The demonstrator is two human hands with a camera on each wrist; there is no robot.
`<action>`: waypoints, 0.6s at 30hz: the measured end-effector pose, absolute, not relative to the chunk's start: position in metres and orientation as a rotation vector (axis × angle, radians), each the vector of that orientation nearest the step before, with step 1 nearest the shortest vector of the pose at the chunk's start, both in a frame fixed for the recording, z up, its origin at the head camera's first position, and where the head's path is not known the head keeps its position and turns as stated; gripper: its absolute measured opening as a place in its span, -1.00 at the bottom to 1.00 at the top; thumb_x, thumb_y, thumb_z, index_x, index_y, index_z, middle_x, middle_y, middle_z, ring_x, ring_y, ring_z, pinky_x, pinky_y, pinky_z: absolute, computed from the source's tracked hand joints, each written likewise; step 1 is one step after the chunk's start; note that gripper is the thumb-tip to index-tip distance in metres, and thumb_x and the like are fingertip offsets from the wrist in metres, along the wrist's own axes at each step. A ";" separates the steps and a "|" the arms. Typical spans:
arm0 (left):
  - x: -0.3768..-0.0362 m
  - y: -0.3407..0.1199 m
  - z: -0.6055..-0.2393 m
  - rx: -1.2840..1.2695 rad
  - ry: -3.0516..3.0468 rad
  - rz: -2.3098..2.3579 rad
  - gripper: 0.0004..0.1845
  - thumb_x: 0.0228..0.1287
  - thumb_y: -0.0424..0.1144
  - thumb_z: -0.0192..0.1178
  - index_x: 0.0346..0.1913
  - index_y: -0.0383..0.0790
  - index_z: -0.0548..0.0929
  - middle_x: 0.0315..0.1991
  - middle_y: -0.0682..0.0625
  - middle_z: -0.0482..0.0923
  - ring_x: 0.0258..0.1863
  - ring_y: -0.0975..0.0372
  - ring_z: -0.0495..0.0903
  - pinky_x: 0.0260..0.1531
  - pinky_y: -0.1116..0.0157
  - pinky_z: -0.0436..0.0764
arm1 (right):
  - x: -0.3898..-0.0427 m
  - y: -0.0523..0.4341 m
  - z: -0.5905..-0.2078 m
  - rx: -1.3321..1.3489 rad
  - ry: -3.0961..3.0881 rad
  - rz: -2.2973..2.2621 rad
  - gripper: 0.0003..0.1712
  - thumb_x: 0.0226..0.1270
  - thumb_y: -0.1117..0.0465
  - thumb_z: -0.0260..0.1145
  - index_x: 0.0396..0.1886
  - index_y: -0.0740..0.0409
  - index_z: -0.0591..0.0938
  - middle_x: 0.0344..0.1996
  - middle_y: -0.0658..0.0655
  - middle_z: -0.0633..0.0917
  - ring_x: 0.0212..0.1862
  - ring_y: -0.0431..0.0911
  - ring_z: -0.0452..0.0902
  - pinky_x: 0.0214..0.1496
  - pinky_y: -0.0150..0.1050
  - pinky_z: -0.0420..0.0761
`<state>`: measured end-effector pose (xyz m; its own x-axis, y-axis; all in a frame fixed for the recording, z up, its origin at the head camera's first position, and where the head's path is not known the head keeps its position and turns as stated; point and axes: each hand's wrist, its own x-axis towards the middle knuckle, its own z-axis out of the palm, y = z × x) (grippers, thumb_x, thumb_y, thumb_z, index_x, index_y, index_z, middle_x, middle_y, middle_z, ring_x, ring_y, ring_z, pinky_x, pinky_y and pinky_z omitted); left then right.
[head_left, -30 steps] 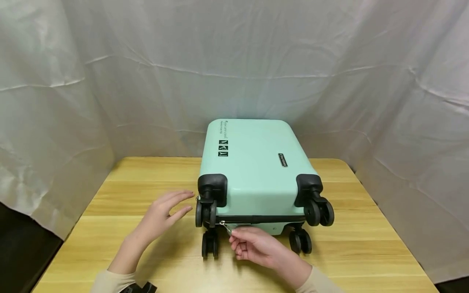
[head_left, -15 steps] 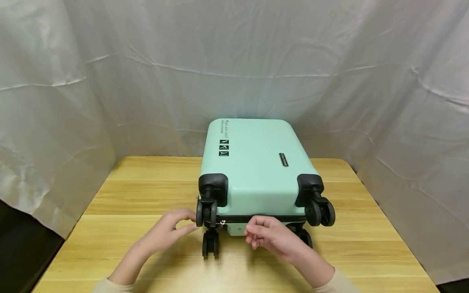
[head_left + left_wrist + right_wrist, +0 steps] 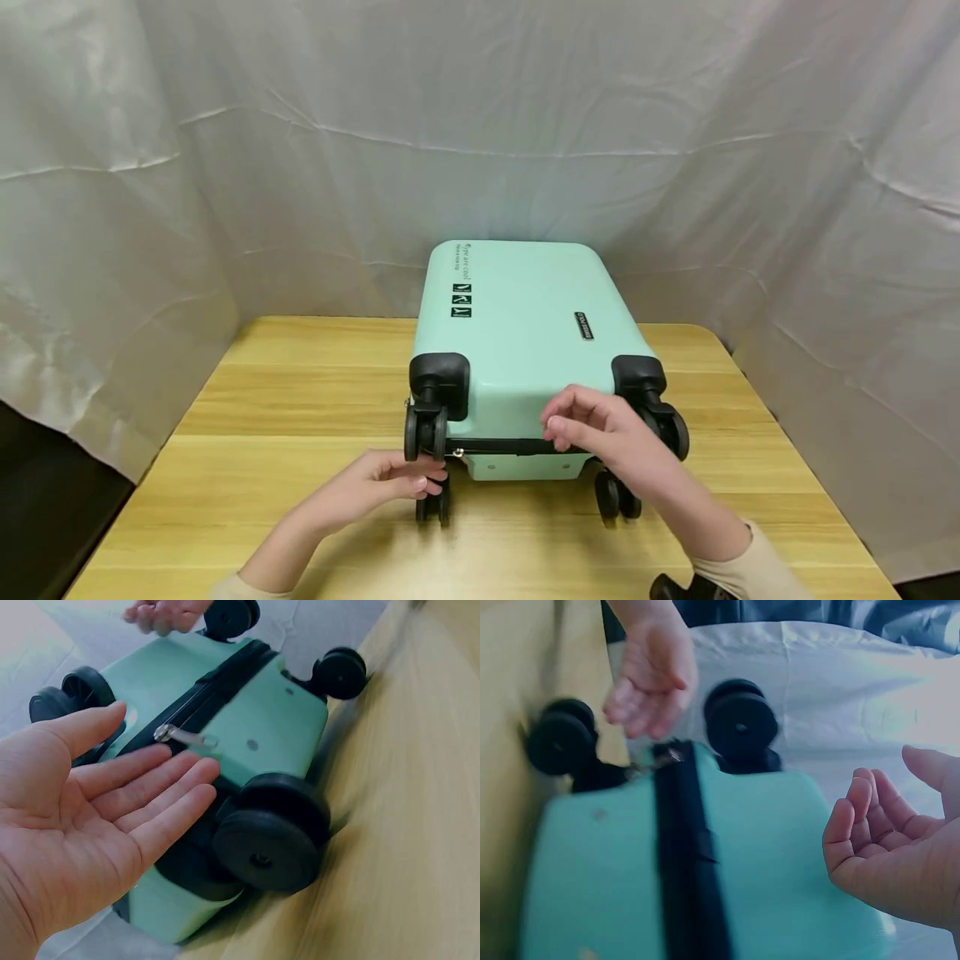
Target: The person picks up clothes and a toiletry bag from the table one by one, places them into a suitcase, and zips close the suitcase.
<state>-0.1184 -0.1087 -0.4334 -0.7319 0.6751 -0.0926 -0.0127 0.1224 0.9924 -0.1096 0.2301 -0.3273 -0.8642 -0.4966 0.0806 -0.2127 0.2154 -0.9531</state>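
Note:
A mint-green suitcase [image 3: 525, 333] lies flat on the table, its black-wheeled end facing me. My left hand [image 3: 375, 486] is at the left pair of wheels, palm up with fingers extended, and holds nothing. In the left wrist view, its fingertips come right by the metal zipper pull [image 3: 186, 738], which hangs out from the black zipper band [image 3: 217, 679]. The right hand [image 3: 600, 423] hovers in front of the suitcase's right half, fingers loosely bent and nothing between them. It partly hides the upper right wheel [image 3: 671, 429].
Under the suitcase is a wooden table [image 3: 300, 383] with rounded back corners. A pale cloth backdrop [image 3: 480, 125] hangs behind and along both sides. Black caster wheels [image 3: 617, 496] jut out at the suitcase's near corners.
My right hand has let go of the zipper pull and moved right and up. The left hand has moved right and down, from beside the left wheels to the zipper end.

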 end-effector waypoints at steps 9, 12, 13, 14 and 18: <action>-0.117 -0.087 -0.440 0.519 1.702 1.758 -0.39 0.44 -0.19 0.10 0.41 -0.44 0.23 0.37 -0.41 0.29 0.25 0.01 0.54 0.19 0.18 0.56 | -0.114 0.237 -0.296 -0.881 2.559 -1.659 -0.77 0.39 0.34 0.22 0.00 0.30 0.52 -0.14 0.13 0.59 -0.15 -0.21 0.57 -0.11 -0.39 0.61; -0.114 -0.079 -0.441 0.498 1.663 1.801 -0.41 0.43 -0.22 0.11 0.39 -0.42 0.24 0.37 -0.37 0.31 0.23 0.02 0.56 0.19 0.16 0.57 | -0.119 0.238 -0.294 -1.056 2.610 -1.688 -0.72 0.32 0.47 0.23 0.02 0.33 0.51 -0.11 0.06 0.59 -0.12 -0.21 0.54 -0.07 -0.44 0.59; -0.113 -0.076 -0.442 0.484 1.639 1.825 -0.45 0.43 -0.23 0.10 0.37 -0.42 0.27 0.36 -0.34 0.33 0.22 0.03 0.56 0.19 0.16 0.57 | -0.121 0.238 -0.294 -1.113 2.640 -1.682 -0.68 0.28 0.50 0.24 0.03 0.33 0.51 -0.10 0.03 0.58 -0.11 -0.20 0.53 -0.08 -0.45 0.58; -0.112 -0.074 -0.442 0.468 1.613 1.850 -0.48 0.44 -0.23 0.10 0.34 -0.41 0.31 0.35 -0.31 0.36 0.21 0.03 0.57 0.19 0.16 0.57 | -0.123 0.239 -0.294 -1.155 2.680 -1.661 -0.65 0.26 0.52 0.26 0.04 0.30 0.51 -0.09 0.00 0.58 -0.09 -0.19 0.51 -0.08 -0.45 0.57; -0.110 -0.067 -0.442 0.395 1.517 1.946 -0.63 0.45 -0.20 0.08 0.17 -0.37 0.44 0.18 -0.17 0.52 0.14 0.07 0.63 0.17 0.18 0.58 | -0.130 0.241 -0.299 -1.245 2.951 -1.422 -0.50 0.15 0.46 0.39 0.11 0.18 0.52 -0.01 0.03 0.56 0.00 -0.17 0.46 -0.03 -0.45 0.53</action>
<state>-0.1099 -0.0666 -0.4423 -0.7556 0.6395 -0.1422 -0.2942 -0.1373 0.9458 -0.1301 0.2408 -0.2993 -0.6907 -0.4345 0.5781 -0.7228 0.4373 -0.5350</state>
